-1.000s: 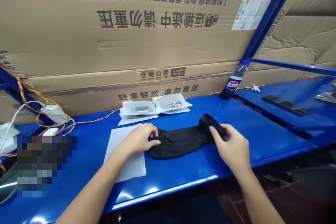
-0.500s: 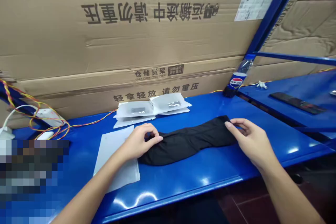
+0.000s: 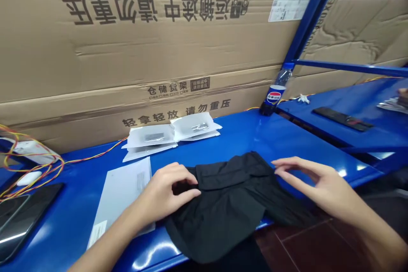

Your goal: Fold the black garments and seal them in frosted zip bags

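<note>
Left hand (image 3: 167, 193) pinching black fabric (image 3: 223, 212), right hand (image 3: 314, 182) spread beside it, white sheet (image 3: 123, 191) underneath, plastic packets (image 3: 168, 134) beyond

The black cloth garment (image 3: 229, 208) is no longer lying as a narrow strip: it is opening out into a wide, loose spread, with a folded band showing along its top, and is drooping over the front edge of the blue workbench (image 3: 153, 251). The right hand (image 3: 318, 182) is coming away from the cloth, its fingers (image 3: 296, 165) spreading open just beside the garment's far side.
</note>
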Motion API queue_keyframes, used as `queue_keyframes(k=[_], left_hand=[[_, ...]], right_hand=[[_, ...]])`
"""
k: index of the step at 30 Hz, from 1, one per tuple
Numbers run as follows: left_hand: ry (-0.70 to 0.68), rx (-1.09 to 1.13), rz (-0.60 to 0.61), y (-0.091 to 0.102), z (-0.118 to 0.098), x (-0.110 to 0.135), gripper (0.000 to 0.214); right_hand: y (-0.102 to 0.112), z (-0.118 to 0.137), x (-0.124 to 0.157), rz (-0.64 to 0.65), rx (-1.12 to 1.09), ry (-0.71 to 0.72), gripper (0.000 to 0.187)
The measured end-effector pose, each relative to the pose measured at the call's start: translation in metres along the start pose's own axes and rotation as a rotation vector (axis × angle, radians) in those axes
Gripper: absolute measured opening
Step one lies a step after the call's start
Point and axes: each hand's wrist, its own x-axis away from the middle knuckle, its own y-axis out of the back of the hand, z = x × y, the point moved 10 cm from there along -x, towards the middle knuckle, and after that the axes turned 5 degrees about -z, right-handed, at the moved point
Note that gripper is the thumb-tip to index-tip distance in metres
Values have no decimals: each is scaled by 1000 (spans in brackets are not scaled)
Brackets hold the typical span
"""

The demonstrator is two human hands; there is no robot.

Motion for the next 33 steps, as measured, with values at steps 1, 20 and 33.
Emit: queue_keyframes(k=[1, 20, 33], left_hand=[[-85, -99, -18, -2, -3, -1, 15], [216, -52, -298, 37, 43, -17, 28], [334, -223, -221, 26, 78, -18, 41]], right_hand=[[-9, 10, -2, 13, 46, 67, 49], [-61, 42, -57, 98, -17, 118, 49], [-97, 27, -83, 63, 178, 241, 40]])
